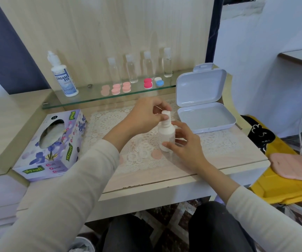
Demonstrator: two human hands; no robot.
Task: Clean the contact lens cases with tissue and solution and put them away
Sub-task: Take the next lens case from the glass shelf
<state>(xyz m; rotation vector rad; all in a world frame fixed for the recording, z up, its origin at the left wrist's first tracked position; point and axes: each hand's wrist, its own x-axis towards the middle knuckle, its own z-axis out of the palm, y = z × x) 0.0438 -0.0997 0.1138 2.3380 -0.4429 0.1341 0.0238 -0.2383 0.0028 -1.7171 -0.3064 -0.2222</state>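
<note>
On the table (164, 177), a tissue box (50, 146) sits left, an open storage box (200, 88) right, a small bottle (166, 135) between them on a lace mat (110, 122). Behind, a glass shelf (110, 99) carries a solution bottle (64, 77) at left, then 4 travel bottles (131, 69) with lens cases (126, 87) before them.

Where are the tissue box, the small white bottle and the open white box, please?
tissue box (43, 157): head view, printed top face.
small white bottle (165, 133): head view, middle of body.
open white box (205, 118): head view, bare floor of base.
</note>
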